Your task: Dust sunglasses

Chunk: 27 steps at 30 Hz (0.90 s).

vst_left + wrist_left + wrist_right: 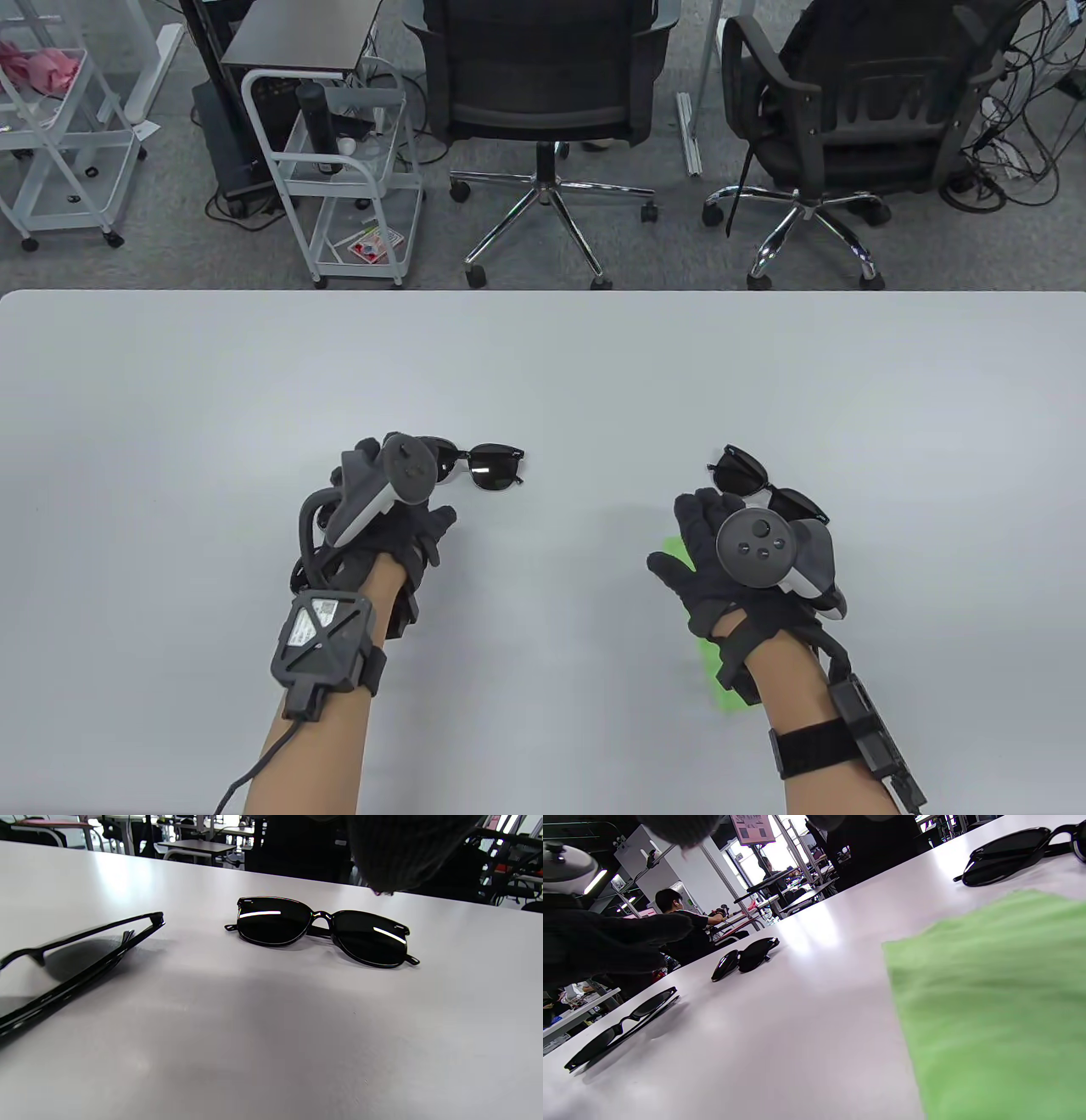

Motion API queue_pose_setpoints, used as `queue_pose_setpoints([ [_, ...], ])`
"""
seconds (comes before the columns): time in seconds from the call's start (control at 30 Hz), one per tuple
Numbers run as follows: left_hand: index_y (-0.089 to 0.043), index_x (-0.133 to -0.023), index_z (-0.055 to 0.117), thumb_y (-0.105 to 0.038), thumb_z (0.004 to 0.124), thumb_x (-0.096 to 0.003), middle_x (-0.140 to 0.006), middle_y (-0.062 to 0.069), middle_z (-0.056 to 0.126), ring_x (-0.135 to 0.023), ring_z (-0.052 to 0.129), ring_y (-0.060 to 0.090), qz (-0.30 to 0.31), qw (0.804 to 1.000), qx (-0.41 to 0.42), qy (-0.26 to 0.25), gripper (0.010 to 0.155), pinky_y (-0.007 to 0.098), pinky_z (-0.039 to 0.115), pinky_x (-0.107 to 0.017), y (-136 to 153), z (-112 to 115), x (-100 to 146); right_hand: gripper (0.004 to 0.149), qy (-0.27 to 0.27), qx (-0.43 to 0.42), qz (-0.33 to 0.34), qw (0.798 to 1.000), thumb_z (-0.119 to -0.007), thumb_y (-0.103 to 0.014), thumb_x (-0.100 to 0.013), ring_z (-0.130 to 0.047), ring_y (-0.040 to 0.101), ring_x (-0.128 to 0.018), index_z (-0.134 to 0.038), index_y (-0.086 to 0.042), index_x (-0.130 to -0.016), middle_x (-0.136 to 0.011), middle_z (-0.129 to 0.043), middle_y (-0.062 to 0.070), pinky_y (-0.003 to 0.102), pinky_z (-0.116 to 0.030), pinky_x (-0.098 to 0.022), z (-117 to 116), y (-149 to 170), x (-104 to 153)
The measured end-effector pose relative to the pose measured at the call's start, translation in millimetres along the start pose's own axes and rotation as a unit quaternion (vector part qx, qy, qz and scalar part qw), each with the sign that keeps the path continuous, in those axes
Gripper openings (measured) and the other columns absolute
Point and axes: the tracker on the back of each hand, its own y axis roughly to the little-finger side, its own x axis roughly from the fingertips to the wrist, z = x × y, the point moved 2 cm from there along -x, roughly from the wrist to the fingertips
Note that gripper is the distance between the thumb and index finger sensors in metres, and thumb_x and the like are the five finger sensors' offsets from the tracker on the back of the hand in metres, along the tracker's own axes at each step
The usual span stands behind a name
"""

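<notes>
A pale tabletop (pixel 543 365) carries a green cloth (pixel 721 683) near its front right. The right hand (pixel 721 560) is directly above the cloth, palm down with fingers spread and gripping nothing. It covers most of the cloth, and whether it touches it cannot be told.

Just beyond the cloth lies the right pair (pixel 768 488) of black sunglasses, partly hidden behind that hand's tracker. In the right wrist view this pair (pixel 1009 855) is cut off at the frame edge.

Well left of the cloth lies the left pair (pixel 496 467). One lens is clear, while the other is blocked by the left hand (pixel 399 526) and its tracker (pixel 399 475). The left hand's fingers are loosely bent and hold nothing. Only a blurred fingertip (pixel 394 857) shows in the left wrist view.

That view also shows a third pair (pixel 76 955) lying close to the camera, cut off at the left edge. It cannot be made out from above.

Behind the tabletop, far past the cloth, stand two black office chairs (pixel 543 102) and a white cart (pixel 339 170).
</notes>
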Motion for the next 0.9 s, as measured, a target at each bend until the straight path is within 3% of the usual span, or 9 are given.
queue_pose_setpoints([
  [0.17, -0.046, -0.104, 0.046, -0.053, 0.081, -0.0357, -0.118, -0.011, 0.038, -0.114, 0.035, 0.028, 0.002, 0.997, -0.072, -0.028, 0.077, 0.058, 0.036, -0.080, -20.4, 12.4, -31.9, 0.084, -0.003, -0.008, 0.002, 1.000, -0.064, -0.059, -0.048, -0.032, 0.056, -0.096, -0.041, -0.003, -0.106, -0.110, -0.034, 0.027, 0.073, -0.037, -0.060, 0.7, 1.6, 0.2],
  [0.47, -0.047, -0.102, 0.056, -0.052, 0.081, -0.0357, -0.117, -0.015, 0.042, -0.114, 0.038, 0.026, -0.009, 0.994, -0.097, -0.044, 0.071, 0.058, 0.038, -0.080, -26.5, 22.2, -62.0, 0.083, -0.006, -0.007, 0.011, 1.000, -0.064, -0.058, -0.048, -0.032, 0.057, -0.096, -0.041, -0.002, -0.106, -0.110, -0.034, 0.027, 0.073, -0.037, -0.060, 3.9, 0.6, -4.7],
  [0.6, -0.046, -0.097, 0.069, -0.052, 0.085, -0.0341, -0.115, -0.016, 0.050, -0.114, 0.043, 0.024, -0.013, 0.991, -0.122, -0.051, 0.065, 0.057, 0.040, -0.080, -29.9, 22.5, -67.4, 0.083, -0.009, -0.004, 0.013, 1.000, -0.064, -0.058, -0.048, -0.032, 0.056, -0.096, -0.041, -0.003, -0.106, -0.110, -0.034, 0.027, 0.073, -0.037, -0.060, 2.7, -0.9, -6.1],
  [0.67, -0.046, -0.089, 0.079, -0.053, 0.088, -0.0320, -0.112, -0.016, 0.059, -0.114, 0.048, 0.023, -0.018, 0.989, -0.137, -0.050, 0.058, 0.057, 0.041, -0.080, -30.9, 21.9, -67.2, 0.083, -0.008, -0.005, 0.015, 1.000, -0.064, -0.058, -0.048, -0.032, 0.057, -0.096, -0.041, -0.003, -0.106, -0.110, -0.034, 0.027, 0.073, -0.037, -0.060, 3.0, -2.5, -5.4],
  [0.8, -0.045, -0.079, 0.088, -0.055, 0.090, -0.0304, -0.104, -0.019, 0.075, -0.110, 0.062, 0.019, -0.017, 0.987, -0.148, -0.058, 0.050, 0.056, 0.046, -0.079, -30.6, 19.5, -59.9, 0.083, -0.006, -0.008, 0.019, 1.000, -0.065, -0.058, -0.049, -0.032, 0.057, -0.096, -0.041, -0.002, -0.106, -0.110, -0.034, 0.028, 0.073, -0.037, -0.060, 3.6, -5.1, -4.0],
  [0.9, -0.044, -0.078, 0.090, -0.056, 0.089, -0.0308, -0.100, -0.019, 0.080, -0.107, 0.069, 0.019, -0.009, 0.987, -0.150, -0.056, 0.048, 0.056, 0.048, -0.079, -28.1, 14.3, -46.3, 0.083, -0.006, -0.007, 0.023, 1.000, -0.065, -0.058, -0.049, -0.032, 0.057, -0.096, -0.041, -0.003, -0.106, -0.110, -0.034, 0.028, 0.073, -0.037, -0.060, 2.7, -7.5, -4.5],
])
